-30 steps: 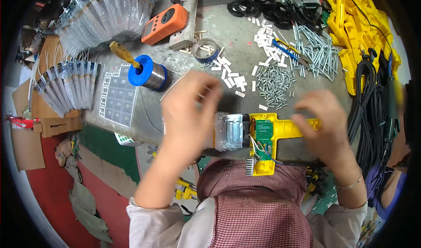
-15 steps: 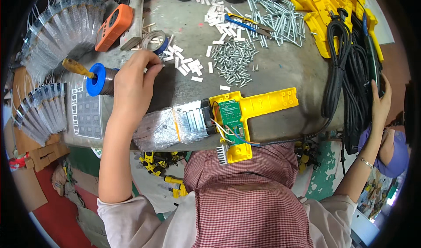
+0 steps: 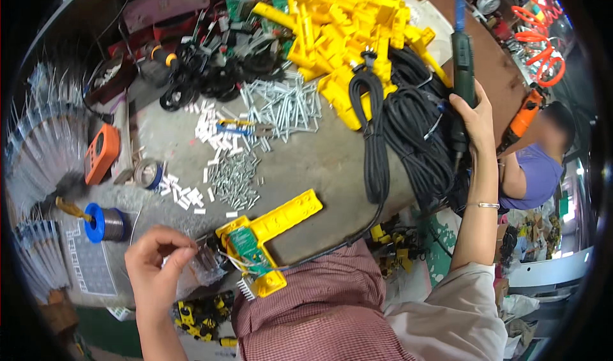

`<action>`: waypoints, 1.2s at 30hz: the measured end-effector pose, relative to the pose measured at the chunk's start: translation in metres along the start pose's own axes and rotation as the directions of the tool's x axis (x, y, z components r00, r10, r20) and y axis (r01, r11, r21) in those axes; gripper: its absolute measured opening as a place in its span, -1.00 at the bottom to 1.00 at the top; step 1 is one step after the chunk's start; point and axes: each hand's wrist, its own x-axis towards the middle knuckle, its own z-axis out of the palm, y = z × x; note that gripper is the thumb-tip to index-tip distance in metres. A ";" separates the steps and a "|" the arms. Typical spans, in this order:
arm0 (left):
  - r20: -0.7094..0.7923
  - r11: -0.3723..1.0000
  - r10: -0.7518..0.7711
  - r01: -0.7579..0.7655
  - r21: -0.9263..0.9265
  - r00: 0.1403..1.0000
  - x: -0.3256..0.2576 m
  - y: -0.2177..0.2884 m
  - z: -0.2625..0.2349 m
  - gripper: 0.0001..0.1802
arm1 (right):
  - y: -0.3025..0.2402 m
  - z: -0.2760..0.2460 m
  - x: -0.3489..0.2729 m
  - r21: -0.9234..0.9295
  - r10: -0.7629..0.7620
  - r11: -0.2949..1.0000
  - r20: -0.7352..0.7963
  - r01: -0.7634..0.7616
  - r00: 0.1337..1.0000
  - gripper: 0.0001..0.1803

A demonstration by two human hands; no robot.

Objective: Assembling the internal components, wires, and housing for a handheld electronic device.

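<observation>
The yellow housing (image 3: 271, 230) with its green board lies at the surface edge before me, my left fingers (image 3: 182, 254) pinching a thin wire beside it, my right hand (image 3: 474, 115) gripping the dark power screwdriver (image 3: 463, 74), whose swing could snag the black cables (image 3: 408, 131).

— What's lying on the grey surface (image 3: 332, 163)?
— Yellow housing (image 3: 271, 230) at six o'clock, loose screws (image 3: 233, 179) in the middle, black cables (image 3: 408, 131) at three, solder spool (image 3: 102, 222) and orange meter (image 3: 101, 153) at nine.
</observation>
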 end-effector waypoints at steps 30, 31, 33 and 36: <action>0.062 0.535 0.001 0.051 -0.843 0.998 -0.008 0.003 0.059 -0.83 | -0.220 0.096 -0.122 0.858 -0.392 -0.394 0.167 -0.329 0.905 -0.56; 0.012 0.538 0.055 -0.019 -0.843 0.998 -0.009 0.002 0.060 -0.82 | -0.218 0.096 -0.120 0.862 -0.375 -0.404 0.148 -0.305 0.915 -0.58; -0.061 0.676 0.044 -0.075 -0.733 0.997 -0.011 0.009 0.064 -0.81 | -0.218 0.094 -0.118 0.854 -0.365 -0.412 0.166 -0.318 0.916 -0.64; -0.247 0.797 0.326 -0.406 -0.447 0.913 -0.008 0.008 0.068 -0.82 | -0.218 0.093 -0.115 0.810 -0.321 -0.451 0.244 -0.374 0.915 -0.68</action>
